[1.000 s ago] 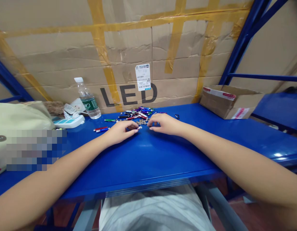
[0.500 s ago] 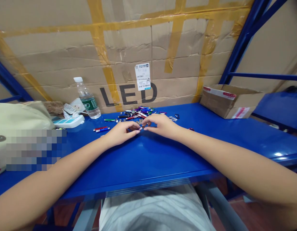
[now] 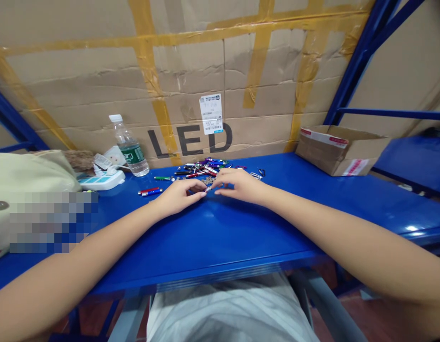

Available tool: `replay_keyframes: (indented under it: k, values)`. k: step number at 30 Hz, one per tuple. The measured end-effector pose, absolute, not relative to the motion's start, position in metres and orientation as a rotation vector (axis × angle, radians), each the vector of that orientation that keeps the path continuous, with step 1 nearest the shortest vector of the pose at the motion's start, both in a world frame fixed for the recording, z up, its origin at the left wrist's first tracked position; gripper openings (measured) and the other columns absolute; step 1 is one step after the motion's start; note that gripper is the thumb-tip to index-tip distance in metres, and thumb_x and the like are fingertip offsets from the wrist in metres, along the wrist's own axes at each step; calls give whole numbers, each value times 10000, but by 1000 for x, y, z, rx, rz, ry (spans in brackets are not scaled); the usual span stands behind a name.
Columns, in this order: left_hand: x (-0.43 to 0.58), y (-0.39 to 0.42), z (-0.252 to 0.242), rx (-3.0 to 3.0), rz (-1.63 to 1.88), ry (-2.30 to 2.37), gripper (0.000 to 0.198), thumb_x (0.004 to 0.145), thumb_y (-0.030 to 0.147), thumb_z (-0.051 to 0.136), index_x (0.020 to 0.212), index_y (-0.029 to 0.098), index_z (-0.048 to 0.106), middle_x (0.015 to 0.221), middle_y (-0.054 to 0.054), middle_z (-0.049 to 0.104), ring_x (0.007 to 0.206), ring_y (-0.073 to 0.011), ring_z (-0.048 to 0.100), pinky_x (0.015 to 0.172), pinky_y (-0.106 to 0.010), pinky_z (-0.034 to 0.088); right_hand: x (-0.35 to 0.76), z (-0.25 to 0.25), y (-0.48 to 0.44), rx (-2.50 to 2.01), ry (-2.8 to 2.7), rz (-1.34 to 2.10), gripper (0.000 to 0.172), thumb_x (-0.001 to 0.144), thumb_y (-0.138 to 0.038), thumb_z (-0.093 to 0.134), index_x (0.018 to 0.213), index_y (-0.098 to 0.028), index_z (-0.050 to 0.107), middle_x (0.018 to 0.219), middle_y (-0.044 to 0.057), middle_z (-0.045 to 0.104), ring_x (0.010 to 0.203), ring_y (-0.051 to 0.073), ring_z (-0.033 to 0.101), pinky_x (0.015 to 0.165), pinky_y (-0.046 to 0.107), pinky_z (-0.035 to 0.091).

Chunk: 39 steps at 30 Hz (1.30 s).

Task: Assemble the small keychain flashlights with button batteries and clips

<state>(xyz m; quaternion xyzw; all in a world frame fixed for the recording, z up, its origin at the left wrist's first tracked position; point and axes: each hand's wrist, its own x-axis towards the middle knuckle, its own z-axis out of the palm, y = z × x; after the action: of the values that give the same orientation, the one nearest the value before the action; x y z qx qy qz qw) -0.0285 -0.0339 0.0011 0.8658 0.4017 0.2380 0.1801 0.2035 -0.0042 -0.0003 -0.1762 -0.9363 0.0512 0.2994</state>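
My left hand (image 3: 180, 194) pinches a small silvery piece (image 3: 208, 189) between thumb and index finger, above the blue table (image 3: 205, 237). Just to the right is my right hand (image 3: 237, 185), its thumb and index finger apart. The right index fingertip is close to the piece; whether it touches I cannot tell. Behind both hands lies a heap of small metallic tubes like mini torches (image 3: 212, 164), in several colours. Small round discs (image 3: 207, 181) lie between the heap and my fingers. A red and a blue tube (image 3: 150, 191) lie beyond my left wrist.
A water bottle (image 3: 130, 152) and a white power strip (image 3: 102, 180) stand at the back left, beside a pale bag (image 3: 31, 175). Carabiner clips (image 3: 256, 175) lie behind my right hand. An open cardboard box (image 3: 341, 149) sits at the right. A big taped carton (image 3: 184, 85) walls the back.
My right thumb and index finger have parted and drawn slightly away from the small piece. My left hand keeps its pinch in nearly the same place.
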Motion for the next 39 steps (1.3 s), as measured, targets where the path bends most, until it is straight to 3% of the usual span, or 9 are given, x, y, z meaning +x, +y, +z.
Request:
replay_keyframes:
  k: [30,39]
  values:
    - [-29,-31,-5,2500,796,1204,292,860,392,515,997,172,649,988,-50,699,875,-189,634,794,-305,506,201,2,-10,-477,-2478,198,188,872,-188,547,972,-165,706,930,66,712,848,158,643,786,284,471]
    - [-29,-30,-5,2572,799,1157,229,875,335,500,995,175,611,976,-49,688,848,-175,640,785,-306,515,215,0,8,-910,-2474,4,161,831,-223,592,938,-177,704,943,61,690,863,183,612,779,297,444]
